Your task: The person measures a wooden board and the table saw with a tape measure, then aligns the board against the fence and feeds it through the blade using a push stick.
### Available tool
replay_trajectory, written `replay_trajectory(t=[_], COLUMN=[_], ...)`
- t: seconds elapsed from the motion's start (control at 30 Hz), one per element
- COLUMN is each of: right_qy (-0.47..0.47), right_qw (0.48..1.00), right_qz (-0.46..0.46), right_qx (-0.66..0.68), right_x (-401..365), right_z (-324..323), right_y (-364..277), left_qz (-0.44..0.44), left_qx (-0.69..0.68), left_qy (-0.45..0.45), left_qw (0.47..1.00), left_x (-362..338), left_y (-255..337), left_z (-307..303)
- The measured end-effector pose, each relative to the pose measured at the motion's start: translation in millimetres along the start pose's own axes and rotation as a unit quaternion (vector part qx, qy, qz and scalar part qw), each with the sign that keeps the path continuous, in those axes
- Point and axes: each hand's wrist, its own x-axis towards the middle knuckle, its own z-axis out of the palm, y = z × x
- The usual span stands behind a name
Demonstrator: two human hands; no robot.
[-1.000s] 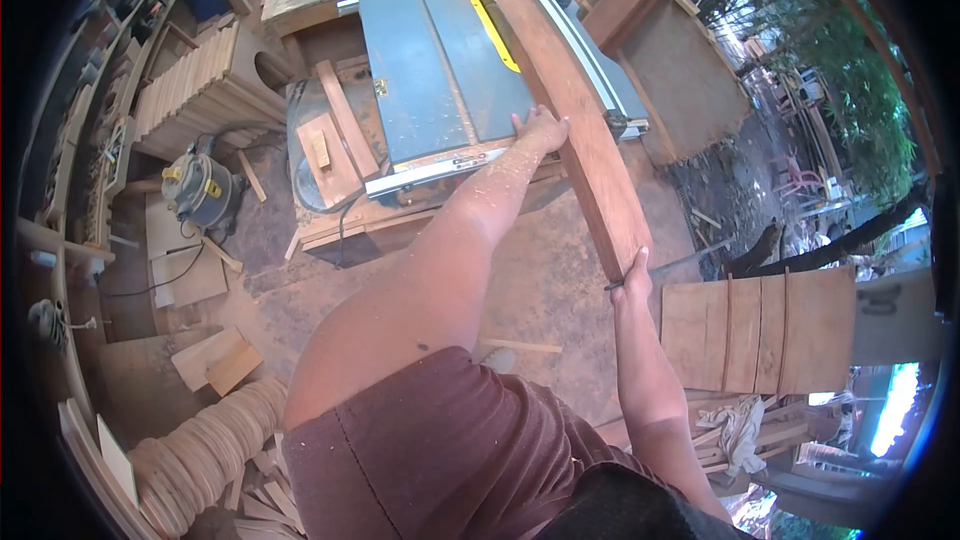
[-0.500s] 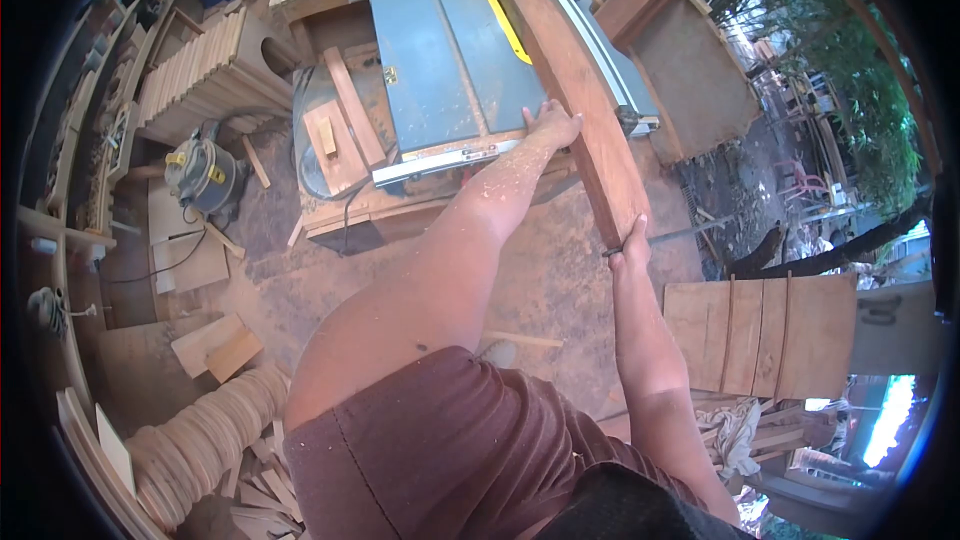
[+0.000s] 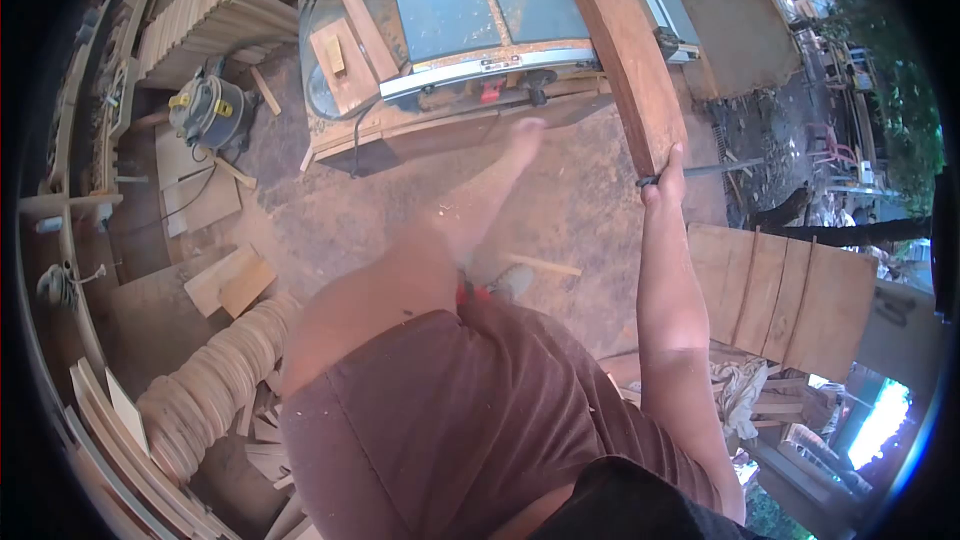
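A long reddish-brown wooden beam (image 3: 640,65) lies across the table saw (image 3: 445,0), its near end sticking out past the front edge. My right hand (image 3: 667,180) grips that near end, thumb along the top and the other fingers mostly hidden. A small dark thing (image 3: 648,180) shows at the beam's end beside this hand; I cannot make out what it is. My left hand (image 3: 528,130) hangs in the air in front of the saw's front rail (image 3: 490,72), apart from the beam. It is smeared by motion, and its fingers cannot be made out.
Wood offcuts (image 3: 345,65) lie left of the saw top. A shop vacuum (image 3: 212,110) stands on the dusty floor at left. Curved wooden pieces (image 3: 215,390) are stacked at lower left. Wooden panels (image 3: 780,295) are at right, and a loose stick (image 3: 540,263) lies on the floor.
My left hand has let go of the beam's side and drawn back toward me. My right hand stays on the beam's end. The view has tilted down, so the saw sits higher.
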Motion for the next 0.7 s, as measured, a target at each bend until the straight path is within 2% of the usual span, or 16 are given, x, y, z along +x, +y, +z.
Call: replay_trajectory(t=[0.03,0.07,0.1,0.13,0.17,0.3,0.33,0.4,0.43,0.5,0.53,0.6,0.63,0.7], right_qy=[-0.001,0.027,0.052,0.033,0.013,0.032,0.04,0.052,0.066,0.073,0.08,0.087,0.095,0.087], right_qw=[1.0,0.999,0.998,0.999,0.998,0.997,0.997,0.996,0.995,0.995,0.994,0.994,0.994,0.994], right_qz=[-0.005,-0.008,-0.016,-0.035,-0.054,-0.064,-0.066,-0.067,-0.066,-0.069,-0.069,-0.061,-0.056,-0.057], right_qx=[0.005,-0.02,-0.041,-0.019,0.004,0.017,0.026,0.029,0.031,0.026,0.017,0.013,0.008,0.014], right_x=[-5,-11,-14,-13,-10,-10,-10,-15,-16,-14,-16,-20,-22,-25], right_z=[-1,-1,4,1,0,-6,-7,-8,-9,-14,-17,-22,-22,-29], right_y=[2,1,-3,-1,4,9,9,9,8,10,10,9,7,9], left_qz=[-0.267,-0.252,-0.286,-0.316,-0.298,-0.225,-0.222,-0.208,-0.205,-0.286,-0.284,-0.238,-0.235,-0.207], left_qx=[-0.195,-0.199,-0.319,-0.433,-0.444,-0.616,-0.619,-0.587,-0.587,-0.424,-0.422,-0.207,-0.204,-0.176], left_qy=[0.039,0.033,0.139,0.234,0.218,0.242,0.238,0.171,0.168,0.055,0.058,-0.12,-0.115,-0.194], left_qw=[0.943,0.946,0.893,0.811,0.817,0.715,0.714,0.763,0.765,0.858,0.859,0.941,0.943,0.943], left_x=[18,31,43,61,90,139,136,120,112,88,70,35,18,-20], left_y=[-39,-44,-40,-32,-24,-37,-38,-43,-47,-58,-55,-43,-27,9], left_z=[-12,-21,-27,-29,-32,-28,-28,-32,-30,-25,-23,-17,-13,-7])
